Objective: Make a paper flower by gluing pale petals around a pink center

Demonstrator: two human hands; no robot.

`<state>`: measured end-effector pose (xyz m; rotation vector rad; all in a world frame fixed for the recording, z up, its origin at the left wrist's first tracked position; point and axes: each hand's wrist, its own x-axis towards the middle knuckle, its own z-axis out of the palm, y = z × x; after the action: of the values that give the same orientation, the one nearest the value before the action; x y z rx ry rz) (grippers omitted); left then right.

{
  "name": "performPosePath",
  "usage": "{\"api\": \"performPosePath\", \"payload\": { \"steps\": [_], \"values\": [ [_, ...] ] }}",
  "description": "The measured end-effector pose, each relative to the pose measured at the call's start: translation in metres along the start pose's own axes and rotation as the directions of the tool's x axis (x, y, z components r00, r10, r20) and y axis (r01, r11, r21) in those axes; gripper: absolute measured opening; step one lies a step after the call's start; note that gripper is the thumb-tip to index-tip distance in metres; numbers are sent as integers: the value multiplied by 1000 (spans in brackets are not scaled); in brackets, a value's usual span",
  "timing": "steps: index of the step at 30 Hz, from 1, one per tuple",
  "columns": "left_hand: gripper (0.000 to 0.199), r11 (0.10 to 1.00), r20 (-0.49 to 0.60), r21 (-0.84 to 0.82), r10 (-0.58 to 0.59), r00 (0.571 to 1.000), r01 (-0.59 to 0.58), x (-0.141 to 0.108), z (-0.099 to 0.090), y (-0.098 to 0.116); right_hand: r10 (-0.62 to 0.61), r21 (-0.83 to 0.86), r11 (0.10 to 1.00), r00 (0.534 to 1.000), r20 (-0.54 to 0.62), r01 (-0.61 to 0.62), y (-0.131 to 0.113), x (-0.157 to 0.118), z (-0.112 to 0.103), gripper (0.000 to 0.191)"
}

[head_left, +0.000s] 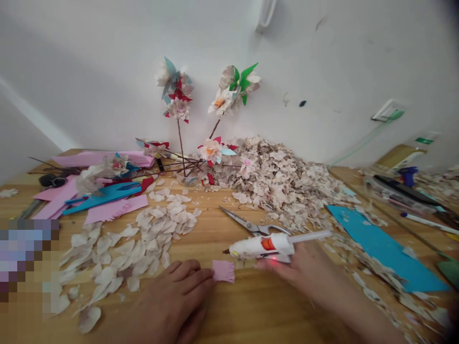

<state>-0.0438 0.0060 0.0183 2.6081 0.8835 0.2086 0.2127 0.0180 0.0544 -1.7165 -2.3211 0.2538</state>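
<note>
My right hand (299,265) is wrapped round a white hot glue gun (265,246) with a red light glowing near its grip. A clear glue stick (311,235) juts from its rear, and the nozzle points left. My left hand (186,286) has its fingers closed at the left edge of a small pink paper strip (223,271), cut into a fringe on its right side. The nozzle hovers just above the strip, and I see no glue on the paper. Behind the gun lie metal scissors (247,224), blades toward the upper left.
Loose pale petals (150,234) spread at left; a large heap of dry petals (272,172) stands against the wall. Handmade flowers (179,107) on twigs rise at the back. Blue paper (387,248) lies at right, pink sheets (118,208) at left.
</note>
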Motion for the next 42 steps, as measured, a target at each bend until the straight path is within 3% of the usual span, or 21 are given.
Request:
{"api": "performPosePath", "payload": {
  "steps": [4,7,12,18,27,36,42],
  "values": [
    [49,1000,1,14,-5,1000,5,0,0,0,90,291,950,992,88,-112,16,2,-2,24],
    [50,999,-8,36,-2,1000,3,0,0,1,167,403,897,983,74,-182,33,6,-1,29],
    [48,998,-30,65,22,999,-20,0,-2,2,371,460,828,928,-22,-320,60,14,7,34],
    [47,992,-54,116,50,997,-44,3,-5,3,445,463,816,887,-122,-346,86,26,28,38],
    [48,989,-76,140,56,996,-45,4,-2,1,479,359,844,860,-174,-398,89,34,40,44],
    [49,988,-142,139,89,986,-69,3,-2,2,389,284,895,914,-116,-344,73,30,39,45],
    [49,989,-116,138,73,991,-56,3,0,1,282,181,944,959,-18,-274,73,24,18,39]
  ]
}}
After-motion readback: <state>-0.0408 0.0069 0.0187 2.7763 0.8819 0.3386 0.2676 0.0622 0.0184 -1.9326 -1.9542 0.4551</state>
